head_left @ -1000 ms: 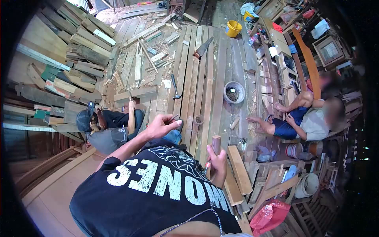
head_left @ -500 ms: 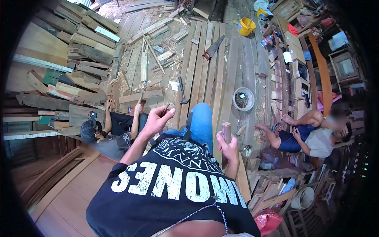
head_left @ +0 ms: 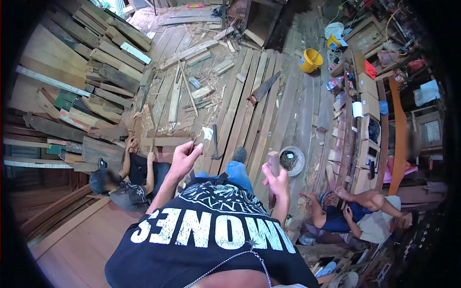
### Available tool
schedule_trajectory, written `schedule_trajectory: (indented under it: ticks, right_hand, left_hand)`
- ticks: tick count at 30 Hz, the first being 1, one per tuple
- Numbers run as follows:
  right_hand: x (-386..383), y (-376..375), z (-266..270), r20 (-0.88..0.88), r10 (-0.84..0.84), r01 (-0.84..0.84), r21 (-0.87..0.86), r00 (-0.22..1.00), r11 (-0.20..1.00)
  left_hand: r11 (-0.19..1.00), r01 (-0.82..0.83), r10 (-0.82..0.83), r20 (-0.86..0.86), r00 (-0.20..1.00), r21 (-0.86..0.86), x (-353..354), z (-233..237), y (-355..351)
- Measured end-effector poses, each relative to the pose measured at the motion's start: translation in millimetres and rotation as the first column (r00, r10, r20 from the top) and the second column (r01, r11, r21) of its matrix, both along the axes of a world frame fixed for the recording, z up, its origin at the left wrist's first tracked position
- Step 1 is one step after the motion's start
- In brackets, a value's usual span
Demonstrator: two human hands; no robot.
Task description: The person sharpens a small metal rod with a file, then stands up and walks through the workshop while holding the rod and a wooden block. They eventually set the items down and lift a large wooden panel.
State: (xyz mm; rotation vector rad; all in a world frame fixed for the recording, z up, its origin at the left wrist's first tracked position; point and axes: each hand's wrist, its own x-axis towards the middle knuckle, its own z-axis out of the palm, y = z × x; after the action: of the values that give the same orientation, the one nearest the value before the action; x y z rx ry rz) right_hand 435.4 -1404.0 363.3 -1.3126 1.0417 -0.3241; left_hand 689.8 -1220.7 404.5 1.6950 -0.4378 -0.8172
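Note:
My left hand (head_left: 186, 161) is raised in front of my chest, its fingers pinched together. A thin dark sliver shows at the fingertips, too small to name. My right hand (head_left: 277, 181) is wrapped round a short wooden block (head_left: 274, 162), held upright with its top end above my thumb. Beyond my left hand, a hammer (head_left: 215, 141) lies on the floor planks. My jeans leg (head_left: 236, 172) and a dark shoe (head_left: 239, 154) show between my hands.
A handsaw (head_left: 263, 89) lies on long boards (head_left: 249, 103) ahead. A bucket of small dark pieces (head_left: 301, 163) stands right, a yellow bucket (head_left: 312, 61) farther off. One person (head_left: 132, 194) sits left, another (head_left: 357, 216) right. Stacked timber (head_left: 113, 72) lines the left.
My body and view have shifted forward, and my shoe has come into sight beyond my knee. Both hands keep their grips. The seated person on the right appears lower in view.

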Motion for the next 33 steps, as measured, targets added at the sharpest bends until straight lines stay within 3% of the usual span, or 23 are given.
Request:
schedule_trajectory:
  ticks: [3, 5, 7, 11, 12, 19, 21, 24, 26, 28, 32, 33]
  right_hand:
    - [10.6, -53.3, 1.8, -0.097, 0.055, -0.058, -0.031, 0.994, 0.998]
    - [22.4, -84.5, 8.4, -0.144, 0.083, -0.091, -0.05, 0.986, 0.995]
    - [36.9, -113.0, 15.7, -0.186, 0.169, -0.188, -0.085, 0.968, 0.979]
    - [70.5, -160.2, 14.7, -0.212, 0.259, -0.275, -0.049, 0.942, 0.96]
    - [80.7, -169.6, 14.3, -0.217, 0.272, -0.288, -0.043, 0.937, 0.957]
    - [136.5, -220.7, -15.6, -0.208, 0.104, -0.101, 0.027, 0.973, 0.995]
    - [154.3, -234.4, -9.6, -0.32, 0.036, -0.039, -0.003, 0.947, 0.999]
    - [173.6, -257.6, -1.2, -0.332, 0.042, -0.019, 0.07, 0.942, 0.997]
    - [199.0, -278.7, -1.3, -0.309, 0.051, -0.014, 0.119, 0.95, 0.993]
    - [214.2, -296.8, 4.8, -0.48, 0.093, -0.09, 0.031, 0.873, 0.996]
    - [247.9, -333.2, -4.2, -0.394, 0.103, -0.051, 0.141, 0.913, 0.989]
    - [259.6, -344.3, -10.6, -0.433, 0.165, -0.106, 0.158, 0.886, 0.982]
  left_hand:
    - [0.987, 0.103, -0.108, 0.027, 0.994, 0.123, 15.6, 2.9, -28.4]
    - [0.996, 0.059, -0.061, 0.032, 0.998, 0.073, 18.6, 4.8, -44.0]
    - [0.991, -0.131, 0.132, -0.037, 0.991, 0.029, 23.8, 4.2, -54.9]
    - [0.975, -0.197, 0.213, -0.177, 0.961, 0.1, 44.9, -4.6, -72.2]
    - [0.97, -0.219, 0.232, -0.129, 0.964, 0.108, 50.5, -8.4, -82.8]
    - [0.984, -0.066, 0.081, -0.082, 0.993, 0.167, 139.1, -46.6, -174.4]
    - [0.992, -0.041, 0.046, -0.044, 0.998, 0.119, 175.3, -47.5, -200.8]
    - [0.993, -0.098, 0.107, -0.148, 0.983, 0.07, 219.5, -31.8, -239.1]
    - [0.992, -0.087, 0.096, -0.107, 0.99, 0.087, 250.0, -32.9, -258.6]
    - [0.994, -0.073, 0.08, -0.088, 0.993, 0.081, 269.3, -45.7, -266.3]
    - [0.978, -0.132, 0.147, -0.079, 0.986, 0.163, 289.5, -35.8, -281.0]
    - [0.973, -0.183, 0.196, -0.086, 0.977, 0.143, 292.9, -33.0, -284.9]
